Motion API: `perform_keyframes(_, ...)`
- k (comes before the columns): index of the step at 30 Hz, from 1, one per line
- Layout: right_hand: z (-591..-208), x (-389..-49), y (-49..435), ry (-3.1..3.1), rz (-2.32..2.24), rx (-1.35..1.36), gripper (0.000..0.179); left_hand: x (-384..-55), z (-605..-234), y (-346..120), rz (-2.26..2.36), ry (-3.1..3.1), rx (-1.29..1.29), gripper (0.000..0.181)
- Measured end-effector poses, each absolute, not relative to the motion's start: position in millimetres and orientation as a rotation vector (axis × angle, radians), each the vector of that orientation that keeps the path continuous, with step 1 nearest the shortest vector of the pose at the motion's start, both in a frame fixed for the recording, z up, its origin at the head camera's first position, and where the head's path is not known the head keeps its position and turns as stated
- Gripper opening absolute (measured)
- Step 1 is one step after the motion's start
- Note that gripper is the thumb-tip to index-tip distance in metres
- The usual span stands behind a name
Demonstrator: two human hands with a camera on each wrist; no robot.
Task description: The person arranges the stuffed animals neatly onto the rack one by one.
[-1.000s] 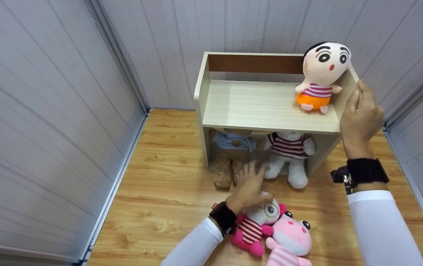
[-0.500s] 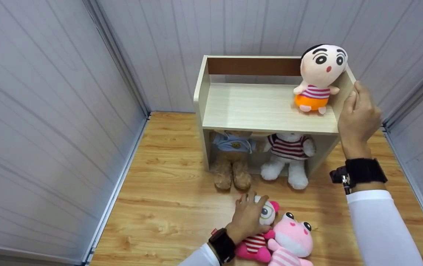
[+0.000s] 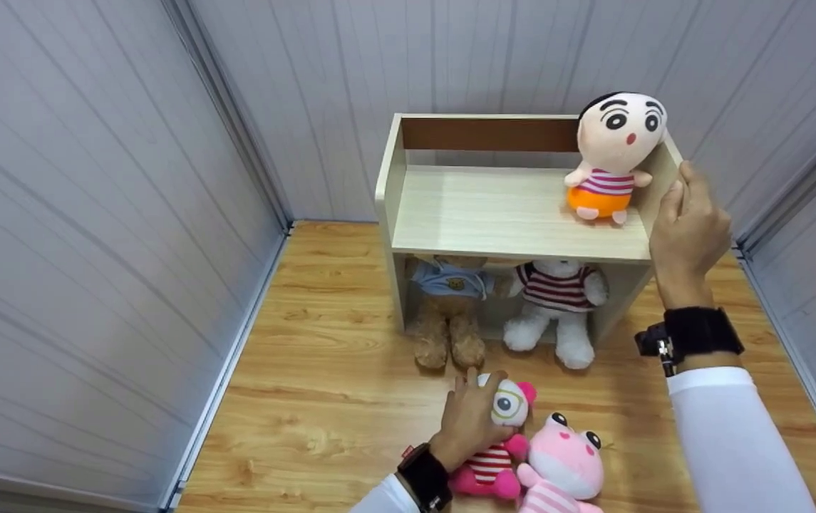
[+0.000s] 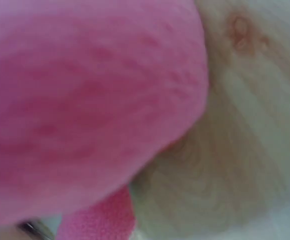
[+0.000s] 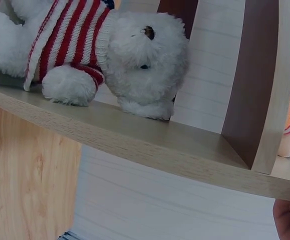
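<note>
My left hand (image 3: 466,424) grips the head of a plush toy (image 3: 509,405) with round glasses, hot-pink ears and a red-striped body, lying on the floor. Pink fabric (image 4: 85,100) fills much of the left wrist view; the fingers are out of sight there. Beside it lies a pink plush frog (image 3: 566,459), cut off by the frame's bottom edge. My right hand (image 3: 693,231) holds the right side panel of a small wooden shelf (image 3: 479,206); its fingertips (image 5: 285,220) show at the board's outer side in the right wrist view.
A boy doll (image 3: 607,157) in orange shorts sits at the upper shelf's right end. Below, a brown teddy bear (image 3: 448,320) and a white teddy bear (image 3: 557,285) sit with legs sticking out. Panelled walls (image 3: 94,214) enclose the wooden floor (image 3: 293,399).
My left hand has come down from near the bears' feet onto the glasses-wearing plush toy's head and taken hold of it. The right hand stays on the shelf's side panel.
</note>
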State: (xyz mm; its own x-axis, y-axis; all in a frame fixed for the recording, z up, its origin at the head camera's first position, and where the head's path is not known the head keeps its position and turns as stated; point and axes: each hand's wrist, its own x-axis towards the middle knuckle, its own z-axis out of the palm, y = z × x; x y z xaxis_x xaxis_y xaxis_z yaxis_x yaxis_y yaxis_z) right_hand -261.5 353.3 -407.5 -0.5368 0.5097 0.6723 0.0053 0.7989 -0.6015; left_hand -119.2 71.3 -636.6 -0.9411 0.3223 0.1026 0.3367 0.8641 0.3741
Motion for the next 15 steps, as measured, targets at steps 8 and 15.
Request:
perform_keyframes(8, -408.7, -258.9, 352.4, -2.076, 0.664, -0.405, 0.035, -137.2, -595.6, 57.4, -0.721, -2.767, -0.471, 0.088)
perform_keyframes(15, -406.3, -259.5, 351.7, -2.053, 0.670, -0.368, 0.037, -163.6, -537.0, 43.2, -0.806, -2.587, -0.457, 0.085)
